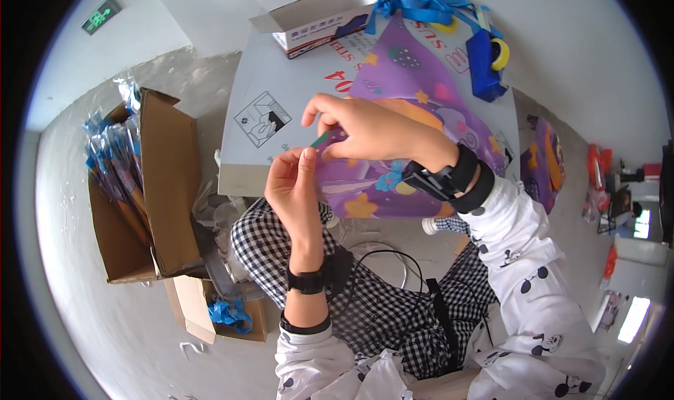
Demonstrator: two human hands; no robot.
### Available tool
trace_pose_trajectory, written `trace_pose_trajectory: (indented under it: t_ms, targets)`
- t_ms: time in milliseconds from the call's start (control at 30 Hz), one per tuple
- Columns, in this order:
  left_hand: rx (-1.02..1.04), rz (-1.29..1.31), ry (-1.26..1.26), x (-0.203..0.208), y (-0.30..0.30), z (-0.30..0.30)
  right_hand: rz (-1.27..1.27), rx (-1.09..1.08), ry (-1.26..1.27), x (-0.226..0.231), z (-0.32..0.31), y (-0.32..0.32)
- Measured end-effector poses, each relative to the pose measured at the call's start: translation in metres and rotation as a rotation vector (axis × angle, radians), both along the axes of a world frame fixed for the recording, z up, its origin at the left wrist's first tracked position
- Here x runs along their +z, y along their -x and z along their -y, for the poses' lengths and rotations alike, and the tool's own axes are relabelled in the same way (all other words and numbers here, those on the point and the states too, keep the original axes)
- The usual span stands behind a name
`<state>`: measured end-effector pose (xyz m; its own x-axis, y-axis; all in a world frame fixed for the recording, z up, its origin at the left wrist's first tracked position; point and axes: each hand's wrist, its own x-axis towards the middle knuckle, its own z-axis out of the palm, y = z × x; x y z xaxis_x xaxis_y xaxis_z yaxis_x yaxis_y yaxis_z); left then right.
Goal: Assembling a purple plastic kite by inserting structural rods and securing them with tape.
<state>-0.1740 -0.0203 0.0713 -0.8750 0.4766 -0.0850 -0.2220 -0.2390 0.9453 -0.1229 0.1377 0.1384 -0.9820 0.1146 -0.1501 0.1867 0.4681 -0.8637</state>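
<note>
A thin purple sheet [449,123] printed with orange stars, clouds and other shapes lies over the tabletop and hangs past its near edge. Its far end narrows to a point. My left hand [295,189] pinches the sheet's left corner between thumb and fingertips. Just above and to the right, my right hand [375,133] has its fingers curled on the same corner, where a small green strip of the edge shows. The right fingertips partly hide what they grip. Both wrists wear black straps.
On the grey printed table [246,161] stand an open white carton [316,21], blue ribbons [414,0] and a blue tape dispenser [484,67] with yellow tape. At left, a cardboard box [172,189] holds wrapped packs; a smaller box [193,309] sits below. Another purple printed piece [547,161] lies at right.
</note>
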Motion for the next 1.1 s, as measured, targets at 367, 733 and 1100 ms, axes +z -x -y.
trace_pose_trajectory:
  t_ms: [367,733,1100]
  targets:
    - [-0.011,0.083,0.259,-0.046,0.036,0.012,-0.270,-0.589,-0.122,-0.038,-0.079,-0.127]
    - [-0.091,0.033,0.418,-0.072,0.035,-0.009,0.125,-1.420,0.000,-0.079,-0.290,-0.272]
    - [-0.119,0.007,0.508,-0.071,0.036,-0.034,0.021,-1.324,0.629,-0.070,-0.299,-0.257]
